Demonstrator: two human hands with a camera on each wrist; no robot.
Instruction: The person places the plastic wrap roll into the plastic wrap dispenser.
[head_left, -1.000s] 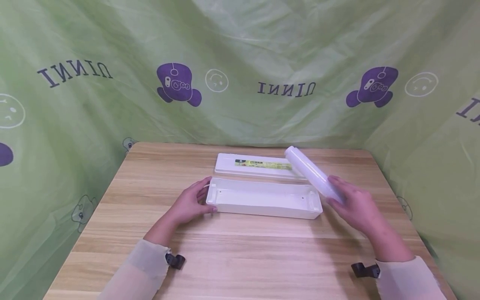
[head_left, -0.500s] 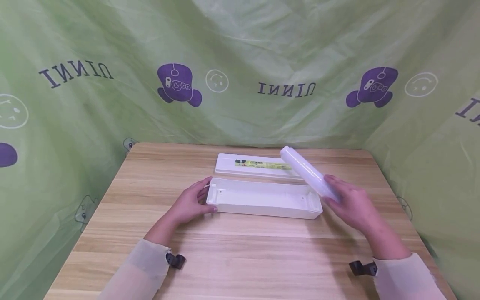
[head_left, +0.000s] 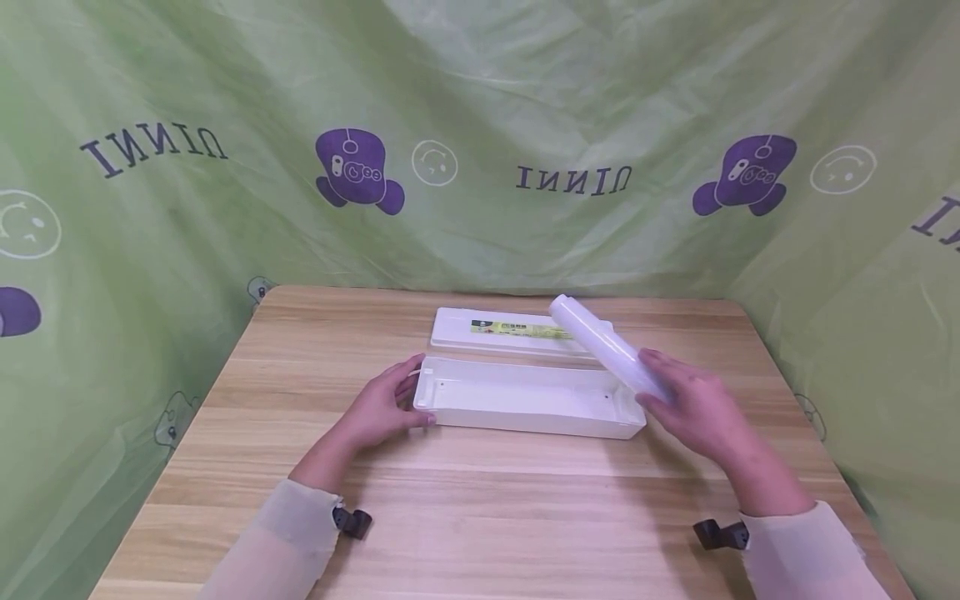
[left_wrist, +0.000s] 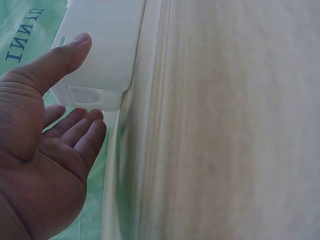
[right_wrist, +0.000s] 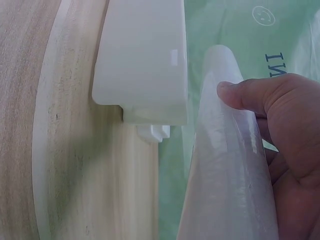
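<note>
R hand [head_left: 693, 408] grips film roll [head_left: 609, 347], ctr right, hidden fingers prob. curled; L hand [head_left: 384, 406] half-curled round white box [head_left: 525, 423], ctr.

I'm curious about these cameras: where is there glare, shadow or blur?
Head view: highlights on the plastic roll, a shadow on the table near the right hand; right wrist view: shiny streaks on the roll, shadow on the table; left wrist view: blurred table grain.

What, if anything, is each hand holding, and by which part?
Right hand: the shiny white cylindrical plastic-film roll, gripped near its right end. Left hand: the open white rectangular plastic box, held at its left end.
</note>
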